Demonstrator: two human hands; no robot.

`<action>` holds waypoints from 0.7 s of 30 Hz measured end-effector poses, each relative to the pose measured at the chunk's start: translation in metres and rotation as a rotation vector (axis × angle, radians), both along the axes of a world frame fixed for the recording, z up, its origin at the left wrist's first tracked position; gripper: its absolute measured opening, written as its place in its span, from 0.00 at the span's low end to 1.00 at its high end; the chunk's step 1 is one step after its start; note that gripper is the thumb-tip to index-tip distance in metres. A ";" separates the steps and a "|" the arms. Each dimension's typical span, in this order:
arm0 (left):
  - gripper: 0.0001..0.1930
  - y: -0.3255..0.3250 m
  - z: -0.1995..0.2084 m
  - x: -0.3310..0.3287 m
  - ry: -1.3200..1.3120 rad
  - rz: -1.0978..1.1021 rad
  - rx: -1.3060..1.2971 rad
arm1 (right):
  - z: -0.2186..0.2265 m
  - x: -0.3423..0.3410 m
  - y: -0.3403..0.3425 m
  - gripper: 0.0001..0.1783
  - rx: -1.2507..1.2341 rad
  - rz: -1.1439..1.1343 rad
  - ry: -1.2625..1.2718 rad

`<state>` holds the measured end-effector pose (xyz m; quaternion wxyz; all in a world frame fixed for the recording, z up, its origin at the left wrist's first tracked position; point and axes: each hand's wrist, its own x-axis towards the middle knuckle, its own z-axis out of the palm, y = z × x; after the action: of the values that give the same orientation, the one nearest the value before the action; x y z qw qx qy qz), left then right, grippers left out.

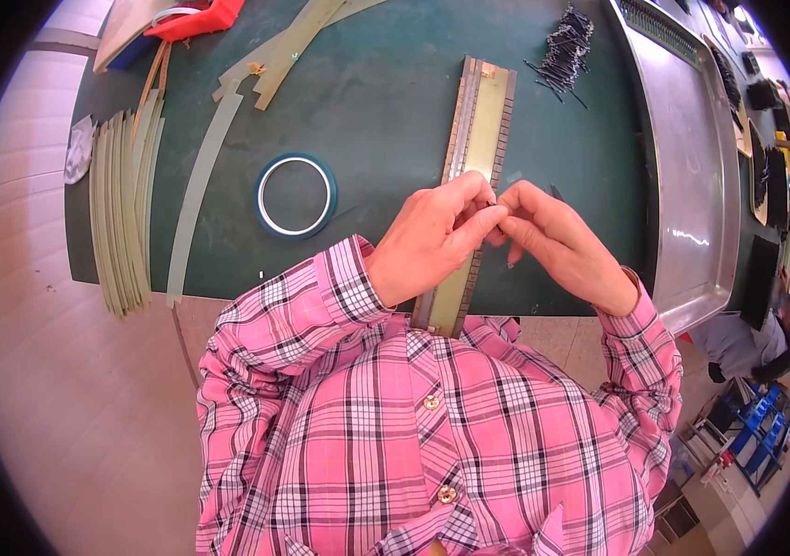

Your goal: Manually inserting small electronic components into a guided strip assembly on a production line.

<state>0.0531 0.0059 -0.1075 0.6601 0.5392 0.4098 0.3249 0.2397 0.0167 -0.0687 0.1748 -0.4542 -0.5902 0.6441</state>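
My left hand [432, 230] and my right hand [569, 243] meet fingertip to fingertip, both closed in a pinch. A speck of something dark shows between them, too small and covered to name. Under the hands lies a long, narrow fixture [483, 116] with a pale yellow-green strip along its middle and notched edges. Its near end reaches the table edge by my shirt, and the fingers hide part of its middle. Beyond my right hand, a heap of small black parts with thin leads [569, 44] lies on the table.
Left of the hands lies a roll of blue-green tape [268, 221]. Farther left are a single pale strip [198, 193] and a stack of strips [120, 218]. Crossed strips [295, 56] and a red bin [217, 17] lie at the back. A metal tray [692, 264] borders the right; another person [755, 347] is beyond.
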 end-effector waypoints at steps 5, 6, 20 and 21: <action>0.07 -0.006 0.001 -0.004 0.119 -0.005 0.178 | 0.003 -0.001 -0.006 0.08 -0.064 0.051 -0.020; 0.07 -0.006 0.001 -0.004 0.185 -0.014 0.256 | 0.004 0.000 -0.006 0.08 -0.032 0.101 -0.057; 0.05 -0.013 -0.009 -0.005 -0.190 0.020 -0.131 | 0.001 0.003 -0.002 0.06 -0.154 0.013 -0.046; 0.05 -0.014 -0.010 -0.006 -0.207 0.030 -0.149 | -0.001 0.002 -0.003 0.05 -0.161 -0.002 -0.029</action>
<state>0.0470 -0.0083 -0.1177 0.7322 0.4458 0.3705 0.3575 0.2417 0.0138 -0.0694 0.1295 -0.4766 -0.5385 0.6827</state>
